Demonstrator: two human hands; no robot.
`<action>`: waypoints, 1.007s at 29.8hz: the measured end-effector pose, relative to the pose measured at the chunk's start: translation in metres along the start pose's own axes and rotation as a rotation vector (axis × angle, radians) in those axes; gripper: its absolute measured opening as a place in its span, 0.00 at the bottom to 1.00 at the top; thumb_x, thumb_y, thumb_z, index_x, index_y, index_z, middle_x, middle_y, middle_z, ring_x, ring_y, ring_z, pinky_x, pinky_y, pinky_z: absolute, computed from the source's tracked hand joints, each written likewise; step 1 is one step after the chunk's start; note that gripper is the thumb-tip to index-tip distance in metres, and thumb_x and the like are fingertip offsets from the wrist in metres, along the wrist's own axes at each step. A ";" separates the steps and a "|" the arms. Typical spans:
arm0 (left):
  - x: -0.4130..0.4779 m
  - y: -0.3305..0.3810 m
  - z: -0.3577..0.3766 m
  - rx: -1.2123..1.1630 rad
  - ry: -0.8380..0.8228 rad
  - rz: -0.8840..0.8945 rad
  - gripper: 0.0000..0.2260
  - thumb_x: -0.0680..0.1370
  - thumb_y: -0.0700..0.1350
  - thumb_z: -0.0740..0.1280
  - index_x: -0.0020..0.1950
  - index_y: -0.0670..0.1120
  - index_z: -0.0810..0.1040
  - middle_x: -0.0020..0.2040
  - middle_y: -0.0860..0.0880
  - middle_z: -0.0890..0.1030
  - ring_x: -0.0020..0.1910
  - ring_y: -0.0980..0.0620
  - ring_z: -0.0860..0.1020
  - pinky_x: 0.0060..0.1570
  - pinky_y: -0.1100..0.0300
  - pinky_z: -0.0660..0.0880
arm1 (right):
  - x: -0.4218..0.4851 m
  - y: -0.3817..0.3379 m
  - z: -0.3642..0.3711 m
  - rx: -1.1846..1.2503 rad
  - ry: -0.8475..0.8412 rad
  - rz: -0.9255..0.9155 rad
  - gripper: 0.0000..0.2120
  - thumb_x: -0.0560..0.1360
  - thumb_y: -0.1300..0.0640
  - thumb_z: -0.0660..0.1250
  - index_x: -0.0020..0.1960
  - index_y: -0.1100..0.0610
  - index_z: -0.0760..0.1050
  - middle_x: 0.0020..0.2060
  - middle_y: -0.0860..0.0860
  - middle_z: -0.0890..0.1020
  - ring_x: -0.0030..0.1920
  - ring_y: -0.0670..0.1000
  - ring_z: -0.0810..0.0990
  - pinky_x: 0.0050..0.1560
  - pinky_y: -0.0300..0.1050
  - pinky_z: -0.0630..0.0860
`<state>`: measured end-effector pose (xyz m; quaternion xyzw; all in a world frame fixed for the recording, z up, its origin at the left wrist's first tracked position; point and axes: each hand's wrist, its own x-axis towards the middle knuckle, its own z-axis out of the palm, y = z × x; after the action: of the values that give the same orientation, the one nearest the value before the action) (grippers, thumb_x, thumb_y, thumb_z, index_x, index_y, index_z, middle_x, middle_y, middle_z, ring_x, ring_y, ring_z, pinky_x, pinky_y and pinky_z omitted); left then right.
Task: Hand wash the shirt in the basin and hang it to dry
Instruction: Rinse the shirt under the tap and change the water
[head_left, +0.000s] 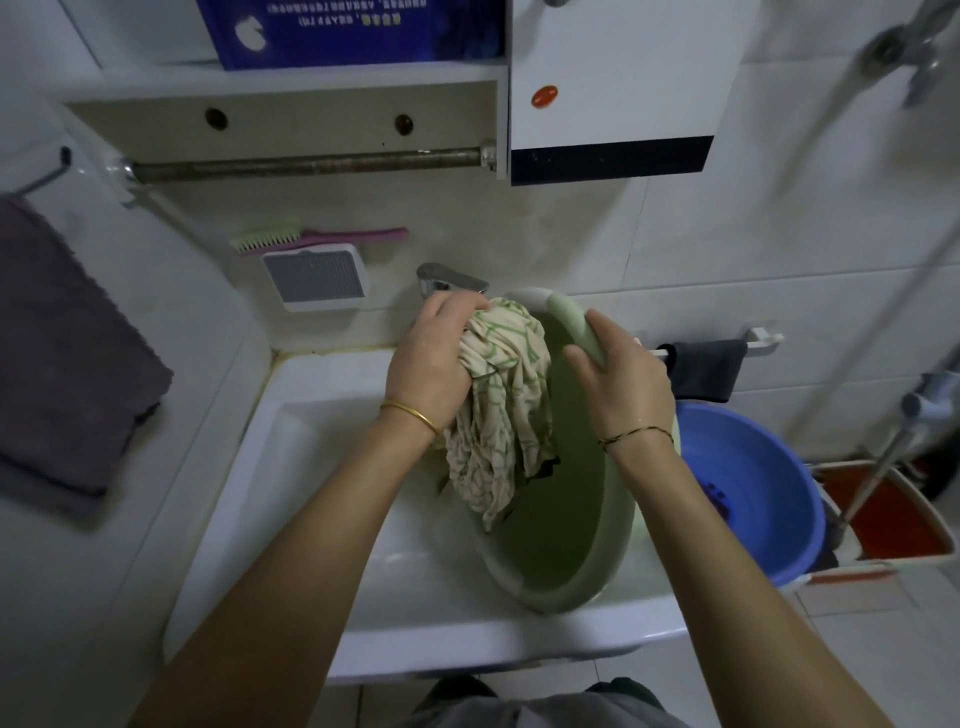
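The left hand clutches the bunched wet shirt, which hangs over the green basin with its lower folds against the inner wall. The right hand grips the basin's raised rim, tilting it in the sink. With wet fingers on smooth plastic, the rim could slip and the basin drop or slide toward the blue bucket; a loosened grip would let the shirt fall into the sink.

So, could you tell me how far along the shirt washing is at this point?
The washing looks largely done: the shirt hangs wet and bunched from the left hand, held over the green basin. In hand: the right hand grips the basin's rim, tipping it in the sink, probably draining. Left: any wringing and hanging it to dry.
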<state>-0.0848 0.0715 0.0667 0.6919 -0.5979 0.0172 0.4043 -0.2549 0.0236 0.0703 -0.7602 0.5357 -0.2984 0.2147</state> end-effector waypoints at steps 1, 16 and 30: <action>0.000 0.000 0.000 0.000 0.003 0.002 0.19 0.71 0.30 0.63 0.59 0.44 0.75 0.57 0.45 0.74 0.54 0.47 0.74 0.53 0.58 0.72 | -0.001 -0.002 0.000 -0.002 0.008 0.001 0.19 0.79 0.51 0.60 0.70 0.50 0.67 0.57 0.53 0.78 0.56 0.57 0.75 0.48 0.48 0.70; 0.006 0.001 0.003 -0.023 0.038 0.024 0.18 0.70 0.30 0.64 0.57 0.45 0.76 0.55 0.46 0.74 0.53 0.49 0.73 0.52 0.60 0.70 | -0.008 -0.014 -0.003 -0.108 0.010 -0.039 0.22 0.79 0.50 0.60 0.72 0.47 0.64 0.61 0.51 0.78 0.60 0.55 0.75 0.52 0.46 0.71; 0.003 0.004 0.003 -0.024 0.053 0.024 0.18 0.71 0.30 0.64 0.57 0.46 0.76 0.54 0.48 0.74 0.52 0.52 0.73 0.49 0.64 0.69 | -0.012 -0.009 -0.006 -0.090 0.015 -0.053 0.22 0.79 0.51 0.60 0.72 0.47 0.65 0.61 0.50 0.78 0.60 0.55 0.75 0.53 0.47 0.71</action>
<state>-0.0892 0.0676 0.0682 0.6790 -0.5955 0.0331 0.4281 -0.2555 0.0376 0.0781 -0.7806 0.5301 -0.2853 0.1683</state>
